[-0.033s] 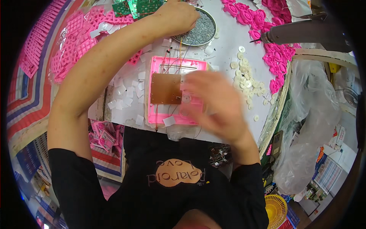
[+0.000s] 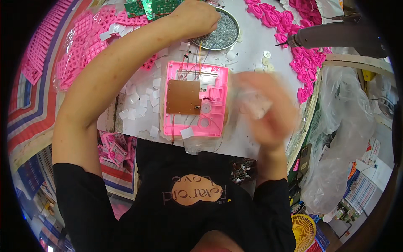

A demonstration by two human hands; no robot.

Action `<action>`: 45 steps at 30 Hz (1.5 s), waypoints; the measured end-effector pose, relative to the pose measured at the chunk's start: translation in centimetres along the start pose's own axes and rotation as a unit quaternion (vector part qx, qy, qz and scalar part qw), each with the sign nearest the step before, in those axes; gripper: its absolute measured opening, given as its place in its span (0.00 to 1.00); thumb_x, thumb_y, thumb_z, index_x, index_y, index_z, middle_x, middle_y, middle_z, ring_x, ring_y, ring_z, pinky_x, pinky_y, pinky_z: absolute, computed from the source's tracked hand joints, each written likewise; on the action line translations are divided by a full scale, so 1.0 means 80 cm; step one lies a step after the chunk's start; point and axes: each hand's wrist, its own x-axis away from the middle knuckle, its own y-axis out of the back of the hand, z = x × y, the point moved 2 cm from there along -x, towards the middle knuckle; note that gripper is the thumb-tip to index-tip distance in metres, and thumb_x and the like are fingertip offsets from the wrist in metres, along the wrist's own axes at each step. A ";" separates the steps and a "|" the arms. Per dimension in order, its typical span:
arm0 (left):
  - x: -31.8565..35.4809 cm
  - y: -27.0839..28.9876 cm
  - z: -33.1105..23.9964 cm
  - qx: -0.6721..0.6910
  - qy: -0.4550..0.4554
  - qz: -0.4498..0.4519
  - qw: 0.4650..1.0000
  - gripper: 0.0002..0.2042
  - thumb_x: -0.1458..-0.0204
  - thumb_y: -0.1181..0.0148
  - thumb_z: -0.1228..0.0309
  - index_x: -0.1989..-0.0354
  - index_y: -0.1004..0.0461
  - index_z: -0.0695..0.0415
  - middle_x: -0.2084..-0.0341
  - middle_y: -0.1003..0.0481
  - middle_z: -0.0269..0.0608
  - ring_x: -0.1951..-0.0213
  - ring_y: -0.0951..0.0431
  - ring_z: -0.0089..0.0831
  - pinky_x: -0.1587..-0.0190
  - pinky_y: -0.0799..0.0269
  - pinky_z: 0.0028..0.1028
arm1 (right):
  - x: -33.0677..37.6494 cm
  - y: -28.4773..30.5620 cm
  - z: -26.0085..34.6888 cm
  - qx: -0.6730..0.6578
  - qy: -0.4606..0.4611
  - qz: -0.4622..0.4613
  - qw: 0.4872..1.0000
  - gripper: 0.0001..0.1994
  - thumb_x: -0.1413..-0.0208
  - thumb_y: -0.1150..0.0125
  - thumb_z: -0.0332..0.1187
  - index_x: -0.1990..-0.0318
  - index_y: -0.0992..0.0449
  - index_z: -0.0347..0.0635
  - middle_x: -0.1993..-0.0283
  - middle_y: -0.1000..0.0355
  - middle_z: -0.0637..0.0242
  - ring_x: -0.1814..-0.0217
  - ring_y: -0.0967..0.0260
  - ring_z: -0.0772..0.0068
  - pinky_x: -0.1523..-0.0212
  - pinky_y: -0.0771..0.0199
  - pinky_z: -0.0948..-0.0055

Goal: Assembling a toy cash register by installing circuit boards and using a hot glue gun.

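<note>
**Pink housing between two hands**

The pink plastic housing (image 2: 196, 100) lies flat on the white surface (image 2: 252, 50), brown board inside. Just right of it the right hand (image 2: 264, 107) is blurred — grip unreadable. Farther off, the left hand (image 2: 197, 19) rests fingers-down in the round metal tray (image 2: 228, 35) of small screws — what it grasps is hidden.

A pink plastic housing (image 2: 196, 100) lies flat and open-side up on the white bench, a brown circuit board (image 2: 183, 97) seated in its upper left (thin red wires trail over the top edge). At its 12 o'clock sits a round metal dish of small screws (image 2: 221, 32).
</note>
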 end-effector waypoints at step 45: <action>0.269 0.066 -0.141 0.449 0.065 -0.369 0.811 0.11 0.57 0.27 0.74 0.68 0.24 0.52 0.72 0.23 0.31 0.70 0.25 0.29 0.58 0.42 0.35 | -0.028 -0.044 0.051 -0.631 -0.080 -0.039 0.770 0.15 0.41 0.38 0.26 0.51 0.35 0.45 0.77 0.34 0.66 0.77 0.37 0.72 0.73 0.33 0.67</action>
